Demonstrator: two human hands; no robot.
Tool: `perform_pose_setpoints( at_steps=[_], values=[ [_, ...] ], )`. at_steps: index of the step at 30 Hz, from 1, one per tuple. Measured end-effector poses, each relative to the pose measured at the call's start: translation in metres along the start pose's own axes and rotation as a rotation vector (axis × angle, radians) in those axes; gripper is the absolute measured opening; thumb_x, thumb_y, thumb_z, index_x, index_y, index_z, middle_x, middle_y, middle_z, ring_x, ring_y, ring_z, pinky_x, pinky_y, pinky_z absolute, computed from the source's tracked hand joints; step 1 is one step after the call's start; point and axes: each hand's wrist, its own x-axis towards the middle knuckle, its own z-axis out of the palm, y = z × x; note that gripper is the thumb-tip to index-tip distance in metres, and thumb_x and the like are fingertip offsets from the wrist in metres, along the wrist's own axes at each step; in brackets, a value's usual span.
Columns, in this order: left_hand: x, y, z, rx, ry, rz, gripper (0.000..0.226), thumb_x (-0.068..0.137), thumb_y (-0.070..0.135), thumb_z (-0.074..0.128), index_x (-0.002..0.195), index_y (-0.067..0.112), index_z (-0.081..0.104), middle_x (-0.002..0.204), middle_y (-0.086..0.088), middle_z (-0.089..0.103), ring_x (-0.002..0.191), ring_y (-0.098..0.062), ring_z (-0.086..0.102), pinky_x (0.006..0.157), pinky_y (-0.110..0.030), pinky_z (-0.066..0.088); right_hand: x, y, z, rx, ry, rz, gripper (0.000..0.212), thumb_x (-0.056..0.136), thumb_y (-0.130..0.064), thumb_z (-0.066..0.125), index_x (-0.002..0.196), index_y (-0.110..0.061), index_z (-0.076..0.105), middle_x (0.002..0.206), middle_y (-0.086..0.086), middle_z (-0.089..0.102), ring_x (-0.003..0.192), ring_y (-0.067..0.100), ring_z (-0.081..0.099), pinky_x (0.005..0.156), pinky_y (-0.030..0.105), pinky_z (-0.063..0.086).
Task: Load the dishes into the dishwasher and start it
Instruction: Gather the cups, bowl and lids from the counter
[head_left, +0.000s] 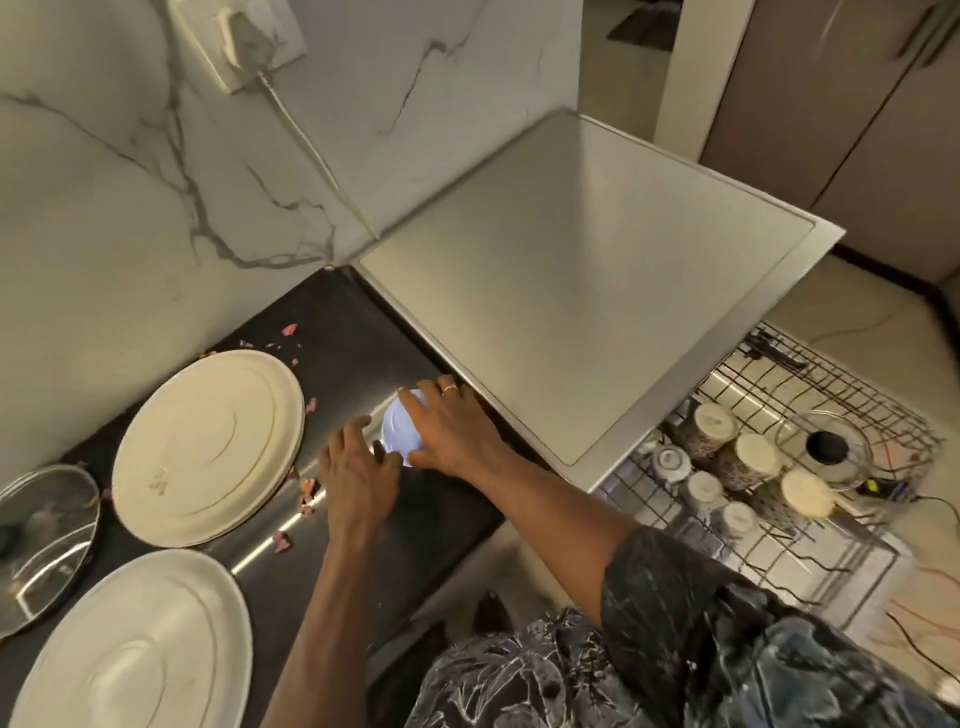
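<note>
Currently mid-pickup: small white bowl (397, 427), frame centre, clasped by right hand (452, 434) from above, left hand (358, 470) at its lower-left edge. Next: lift clear, carry to dishwasher rack (810, 551), lower right.

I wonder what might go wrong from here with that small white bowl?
The small white bowl, held by the left hand and right hand, lies right beside the dishwasher top and might knock its edge when lifted. The rack already holds cups and a glass dish, so loading could chip something.
</note>
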Motion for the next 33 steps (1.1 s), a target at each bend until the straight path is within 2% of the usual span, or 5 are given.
perform_pose_setpoints(
  at_steps=[9, 14, 19, 26, 33],
  values=[
    [-0.015, -0.008, 0.002, -0.069, 0.159, -0.007, 0.048, 0.084, 0.008, 0.070, 0.129, 0.011, 0.055, 0.132, -0.015, 0.054, 0.127, -0.034, 0.042, 0.102, -0.043, 0.034, -0.028, 0.026, -0.025, 0.346, 0.152, 0.104, 0.097, 0.067, -0.050, 0.085, 0.148, -0.018, 0.043, 0.138, 0.008, 0.051, 0.120, 0.033, 0.049, 0.099, 0.043, 0.044],
    [-0.014, 0.055, 0.052, -0.143, -0.014, 0.391, 0.039, 0.082, 0.018, 0.068, 0.120, 0.013, 0.060, 0.122, -0.009, 0.059, 0.118, -0.032, 0.050, 0.100, -0.042, 0.040, -0.088, 0.107, -0.058, 0.347, 0.408, 0.354, 0.096, 0.064, -0.052, 0.082, 0.145, -0.014, 0.045, 0.135, 0.011, 0.054, 0.117, 0.036, 0.051, 0.099, 0.047, 0.045],
    [-0.038, 0.143, 0.113, -0.229, -0.268, 0.761, 0.039, 0.087, 0.020, 0.061, 0.125, 0.013, 0.059, 0.130, 0.000, 0.057, 0.122, -0.019, 0.048, 0.106, -0.014, 0.029, -0.189, 0.177, -0.072, 0.355, 0.548, 0.665, 0.089, 0.071, -0.057, 0.076, 0.145, -0.020, 0.043, 0.140, 0.004, 0.049, 0.124, 0.028, 0.044, 0.099, 0.041, 0.043],
    [-0.094, 0.225, 0.209, 0.008, -0.546, 1.196, 0.038, 0.083, 0.018, 0.061, 0.121, 0.017, 0.059, 0.123, -0.005, 0.059, 0.109, -0.028, 0.056, 0.091, -0.042, 0.048, -0.312, 0.250, -0.050, 0.344, 0.555, 1.016, 0.087, 0.072, -0.049, 0.083, 0.144, -0.022, 0.041, 0.141, 0.004, 0.046, 0.127, 0.029, 0.043, 0.095, 0.043, 0.047],
    [-0.108, 0.223, 0.287, 0.364, -0.685, 1.040, 0.062, 0.086, 0.037, 0.063, 0.141, 0.017, 0.043, 0.147, -0.008, 0.042, 0.133, -0.030, 0.041, 0.104, -0.044, 0.043, -0.330, 0.336, -0.024, 0.322, 0.417, 1.087, 0.087, 0.073, -0.041, 0.085, 0.145, -0.017, 0.041, 0.141, 0.012, 0.047, 0.124, 0.035, 0.046, 0.093, 0.044, 0.045]
  ],
)
